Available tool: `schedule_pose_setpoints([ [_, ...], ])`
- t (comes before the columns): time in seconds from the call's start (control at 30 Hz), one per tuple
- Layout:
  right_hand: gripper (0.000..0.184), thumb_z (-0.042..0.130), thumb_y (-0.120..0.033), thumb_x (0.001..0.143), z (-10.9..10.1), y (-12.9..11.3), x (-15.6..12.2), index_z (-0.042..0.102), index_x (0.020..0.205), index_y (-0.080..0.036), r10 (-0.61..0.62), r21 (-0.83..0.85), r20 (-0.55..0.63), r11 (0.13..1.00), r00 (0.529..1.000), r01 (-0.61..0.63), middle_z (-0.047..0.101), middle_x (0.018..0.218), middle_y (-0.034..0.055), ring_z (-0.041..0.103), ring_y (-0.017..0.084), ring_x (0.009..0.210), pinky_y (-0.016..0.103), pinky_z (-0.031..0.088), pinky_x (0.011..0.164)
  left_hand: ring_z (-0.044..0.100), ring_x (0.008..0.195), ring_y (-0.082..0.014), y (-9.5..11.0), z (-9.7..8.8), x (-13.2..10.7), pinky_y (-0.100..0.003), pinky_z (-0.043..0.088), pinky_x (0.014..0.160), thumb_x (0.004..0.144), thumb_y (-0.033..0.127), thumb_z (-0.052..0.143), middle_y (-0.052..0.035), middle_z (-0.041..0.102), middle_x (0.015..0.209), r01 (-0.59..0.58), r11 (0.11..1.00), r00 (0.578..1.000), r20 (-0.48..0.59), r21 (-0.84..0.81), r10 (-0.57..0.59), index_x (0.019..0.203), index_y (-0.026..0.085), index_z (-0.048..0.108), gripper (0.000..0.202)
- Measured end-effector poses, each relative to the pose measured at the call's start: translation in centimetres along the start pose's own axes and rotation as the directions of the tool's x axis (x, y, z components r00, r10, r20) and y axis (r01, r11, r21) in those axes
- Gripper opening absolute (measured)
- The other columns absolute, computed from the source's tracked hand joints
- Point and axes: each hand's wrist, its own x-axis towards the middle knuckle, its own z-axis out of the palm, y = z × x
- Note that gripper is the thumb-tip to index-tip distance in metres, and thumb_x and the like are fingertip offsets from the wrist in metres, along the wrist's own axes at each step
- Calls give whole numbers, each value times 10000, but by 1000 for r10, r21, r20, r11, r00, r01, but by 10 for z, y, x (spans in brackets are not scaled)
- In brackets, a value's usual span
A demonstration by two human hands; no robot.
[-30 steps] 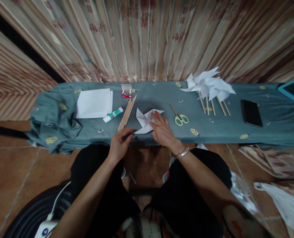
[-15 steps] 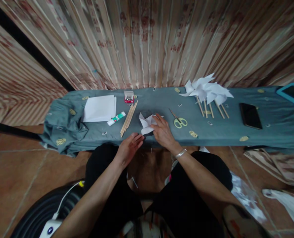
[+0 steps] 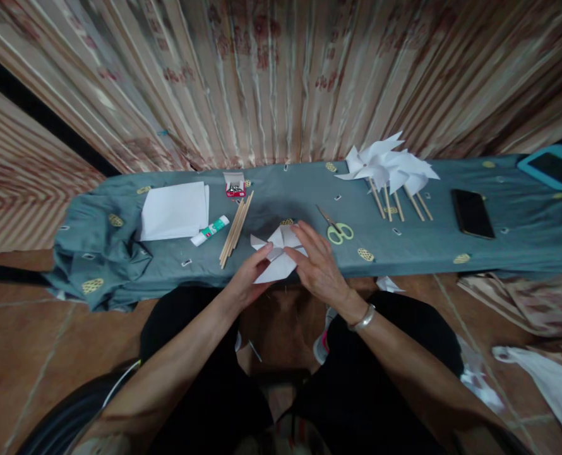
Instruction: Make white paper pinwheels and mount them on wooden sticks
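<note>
Between my two hands is a white paper pinwheel head [image 3: 277, 268] with its blades folded toward the middle, lifted just over the table's front edge. My left hand [image 3: 249, 273] grips its left side, thumb on top and fingers underneath. On the other side my right hand [image 3: 322, 268] is closed on a blade, thumb and fingers at the paper. Wooden sticks [image 3: 236, 230] lie to the left of the paper. Scissors with pale green handles [image 3: 340, 234] rest to the right, blades pointing away from me.
A glue stick [image 3: 209, 230], a stack of white paper [image 3: 173, 212] and an open red box of small metal pins [image 3: 234, 187] are on the left. Finished pinwheels on sticks [image 3: 380, 165], a phone [image 3: 472, 213] and a blue-framed device [image 3: 553, 167] lie right.
The paper pinwheel head has come up off the table toward me. My left hand, empty before, now holds its left side; my right hand has stayed on it. The view has shifted slightly.
</note>
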Motion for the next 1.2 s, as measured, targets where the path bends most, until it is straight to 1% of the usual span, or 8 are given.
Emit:
schedule_pose_setpoints([
  [0.07, 372, 406, -86, 923, -4, 0, 0, 585, 1221, -217, -14, -44, -9, 999, 1000, 14, 401, 1511, 118, 222, 254, 1470, 513, 367, 1081, 661, 655, -163, 2, 5, 6, -265, 513, 683, 709, 334, 756, -48, 727, 748, 9, 1000, 1000, 15, 25, -10, 853, 124, 710, 259],
  [0.17, 394, 422, -91, 925, -7, 2, -1, 557, 1268, -231, -17, -100, -30, 995, 999, 14, 406, 1508, 117, 231, 260, 1467, 496, 379, 1065, 656, 610, -159, 5, 7, 10, -270, 516, 672, 652, 279, 797, -56, 730, 711, 4, 996, 1000, 23, 88, -6, 824, 94, 719, 264],
  [0.33, 484, 439, -85, 901, -10, 1, -1, 483, 1357, -244, -1, -122, -24, 992, 1000, -2, 387, 1519, 120, 250, 274, 1459, 506, 367, 1073, 675, 630, -175, 4, 9, 13, -280, 515, 650, 597, 268, 838, -65, 754, 773, -94, 990, 995, -18, 102, 96, 921, 94, 734, 382],
  [0.47, 513, 472, -90, 876, -13, -3, 1, 466, 1365, -243, 43, -127, -14, 991, 999, -44, 401, 1508, 117, 275, 285, 1448, 508, 373, 1068, 700, 714, -206, 5, 10, 15, -316, 537, 731, 581, 261, 849, -77, 764, 844, -147, 985, 988, -36, 88, 151, 953, 102, 733, 421],
  [0.63, 430, 505, -121, 877, -19, -8, 3, 511, 1297, -214, 71, -99, -53, 992, 996, -76, 440, 1470, 138, 311, 304, 1431, 523, 380, 1063, 708, 758, -230, 7, 7, 15, -347, 543, 769, 573, 268, 848, -77, 763, 840, -200, 975, 974, -88, 93, 208, 902, 112, 727, 384],
  [0.8, 320, 498, -194, 917, -25, -11, 5, 542, 1234, -207, 77, 20, -70, 997, 995, -75, 417, 1489, 130, 299, 307, 1438, 551, 362, 1093, 709, 785, -243, 10, 7, 13, -358, 541, 787, 560, 277, 853, -70, 761, 843, -238, 965, 961, -115, 111, 251, 929, 128, 721, 419],
  [1.0, 174, 506, -256, 936, -24, -12, 9, 665, 1001, -227, 199, 128, -77, 974, 977, -188, 448, 1481, 63, 334, 301, 1423, 551, 355, 1119, 711, 833, -254, 10, 6, 14, -373, 539, 836, 531, 257, 865, -63, 764, 853, -269, 956, 948, -145, 118, 284, 891, 139, 728, 403],
  [1.2, 134, 560, -289, 910, -23, -8, 15, 680, 892, -232, 273, 136, -125, 957, 954, -256, 438, 1487, 35, 327, 298, 1426, 557, 351, 1124, 712, 844, -261, 6, 9, 14, -390, 547, 841, 533, 264, 870, -71, 766, 853, -294, 943, 937, -150, 155, 316, 875, 131, 739, 389],
])
